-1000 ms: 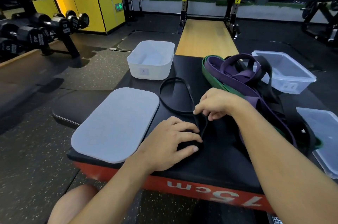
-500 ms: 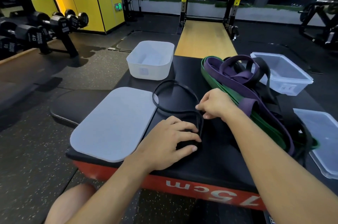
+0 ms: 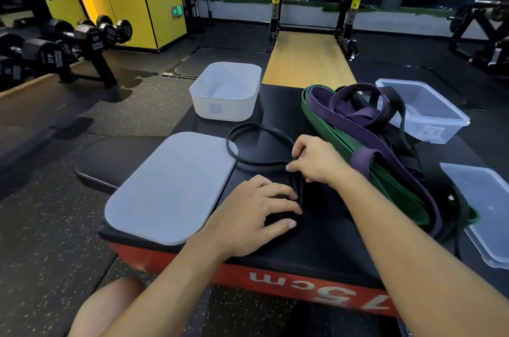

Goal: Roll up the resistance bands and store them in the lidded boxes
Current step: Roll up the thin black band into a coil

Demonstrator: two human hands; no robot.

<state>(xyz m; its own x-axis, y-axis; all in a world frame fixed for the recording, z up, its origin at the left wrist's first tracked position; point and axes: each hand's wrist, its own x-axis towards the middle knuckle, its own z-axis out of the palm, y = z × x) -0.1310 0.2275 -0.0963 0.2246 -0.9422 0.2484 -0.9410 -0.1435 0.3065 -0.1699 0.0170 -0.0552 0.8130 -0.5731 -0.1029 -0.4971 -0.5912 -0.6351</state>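
Observation:
A thin black resistance band lies on the black box top, its free loop reaching over the corner of a white lid. My left hand is clamped on the rolled end of this band near the front edge. My right hand pinches the same band just behind the roll. A white opaque box stands open at the back. A pile of purple, green and black bands lies to the right, partly draped over a clear box.
A clear lid lies at the right edge. The red-sided plyo box stands on a speckled gym floor. A dumbbell rack is at the left, a squat rack with a wooden platform straight ahead. My knee shows below.
The free loop of the black band has swung left and now overlaps the white lid's corner. My right hand has shifted slightly forward along the band; my left hand stays on the roll.

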